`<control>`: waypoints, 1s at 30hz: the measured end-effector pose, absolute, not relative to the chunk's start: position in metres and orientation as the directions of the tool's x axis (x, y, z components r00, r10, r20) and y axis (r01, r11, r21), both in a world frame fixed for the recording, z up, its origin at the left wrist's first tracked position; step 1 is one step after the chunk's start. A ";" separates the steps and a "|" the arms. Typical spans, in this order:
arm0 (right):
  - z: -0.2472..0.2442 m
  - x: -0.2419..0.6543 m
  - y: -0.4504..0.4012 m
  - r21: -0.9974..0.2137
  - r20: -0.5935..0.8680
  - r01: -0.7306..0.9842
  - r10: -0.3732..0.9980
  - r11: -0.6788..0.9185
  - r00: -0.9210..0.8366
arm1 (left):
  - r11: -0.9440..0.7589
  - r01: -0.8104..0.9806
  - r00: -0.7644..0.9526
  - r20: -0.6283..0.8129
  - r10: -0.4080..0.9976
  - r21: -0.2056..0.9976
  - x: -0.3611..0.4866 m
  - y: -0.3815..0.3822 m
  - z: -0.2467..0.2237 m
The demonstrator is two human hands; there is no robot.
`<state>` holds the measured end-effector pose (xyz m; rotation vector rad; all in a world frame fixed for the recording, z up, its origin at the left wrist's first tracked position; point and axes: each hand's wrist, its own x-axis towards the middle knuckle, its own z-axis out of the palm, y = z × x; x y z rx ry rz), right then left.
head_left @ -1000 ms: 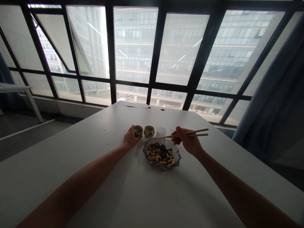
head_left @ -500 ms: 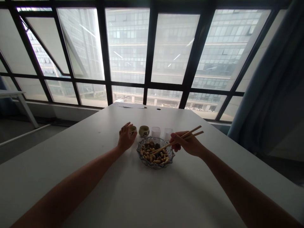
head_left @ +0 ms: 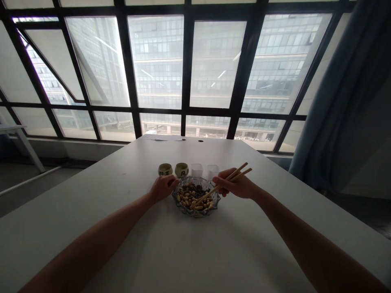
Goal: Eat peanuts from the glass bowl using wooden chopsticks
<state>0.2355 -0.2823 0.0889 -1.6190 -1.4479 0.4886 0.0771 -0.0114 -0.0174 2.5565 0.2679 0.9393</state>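
Note:
A scalloped glass bowl (head_left: 195, 212) holds peanuts in shells and darker seeds. My right hand (head_left: 233, 184) grips a pair of wooden chopsticks (head_left: 226, 182), whose tips reach down among the peanuts (head_left: 198, 206). At the bowl's left rim is my left hand (head_left: 164, 187), its fingers curled and its thumb side touching the glass. Behind the hands stand two small pale cups with dark characters, a left cup (head_left: 165, 169) and a right cup (head_left: 181, 170), then two clear square containers, one (head_left: 197, 170) beside the other (head_left: 213, 171).
The white table (head_left: 183, 252) stretches toward large windows. Papers (head_left: 161, 137) lie at its far edge, near two dark round holes. A blue curtain (head_left: 324, 122) hangs at the right, and another white table (head_left: 27, 142) stands at the far left.
My left hand has moved from the left cup down to the bowl's left rim, and its fingers have curled in. The chopsticks remain in my right hand. The view has shifted slightly.

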 end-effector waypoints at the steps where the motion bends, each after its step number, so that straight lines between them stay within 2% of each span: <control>1: 0.089 0.235 -0.282 -0.811 0.251 0.581 0.939 0.070 0.236 | -0.900 0.041 0.761 0.570 0.310 0.435 0.077 -0.012 -0.017; 17: 0.091 0.228 -0.279 -0.859 0.260 0.509 0.905 0.058 0.336 | -0.897 0.006 0.805 0.530 0.266 0.441 0.078 -0.009 -0.018; 25: 0.088 0.237 -0.278 -0.849 0.391 0.515 0.796 0.118 0.462 | -0.912 0.053 0.795 0.536 0.284 0.406 0.079 -0.008 -0.020; 28: 0.086 0.241 -0.277 -0.844 0.412 0.524 0.764 0.114 0.496 | -0.922 0.100 0.723 0.609 0.326 0.375 0.081 -0.007 -0.021; 30: 0.085 0.242 -0.277 -0.841 0.431 0.527 0.740 0.121 0.516 | -0.910 0.177 0.593 0.697 0.403 0.376 0.083 -0.003 -0.022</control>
